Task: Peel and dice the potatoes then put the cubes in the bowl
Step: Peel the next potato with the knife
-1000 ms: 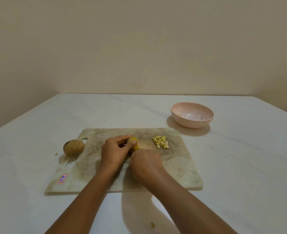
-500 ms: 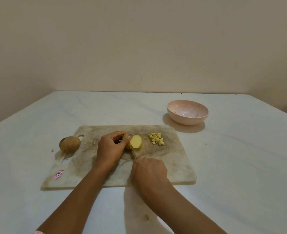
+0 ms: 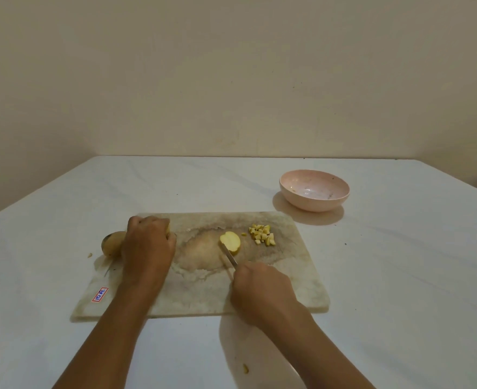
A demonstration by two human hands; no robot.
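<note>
While dicing is under way on the cutting board (image 3: 301, 276), the items are lying as follows.

- Left hand (image 3: 147, 242): is curling into a fist over the board's far-left corner. It appears to be gripping a peeled potato piece (image 3: 167, 230), of which only a yellow sliver is showing.
- Right hand (image 3: 259, 290): is closing round the handle of a knife (image 3: 229, 255) toward the board's near edge. The blade is pointing away from the person and touching the potato slab.
- Potato slab (image 3: 230, 242): is lying cut face up near the board's centre, well apart from the left hand.
- Cubes (image 3: 262, 235): are sitting in a small heap toward the board's far-right corner, just beside the slab.
- Unpeeled potato (image 3: 111, 244): is resting at the board's left edge, partly hidden by the left hand.
- Bowl (image 3: 314, 193): is standing on the table (image 3: 400, 276) beyond the board's far-right corner, holding no cubes.
- Scrap (image 3: 245, 368): is lying near the table's near edge.

Step judged: the slab is being cut down, with peeling of the second potato not yet begun.

Next move, judged: the free hand is needed on the slab to steady it, fingertips tucked back, while the blade is cutting strips and then crosswise.
</note>
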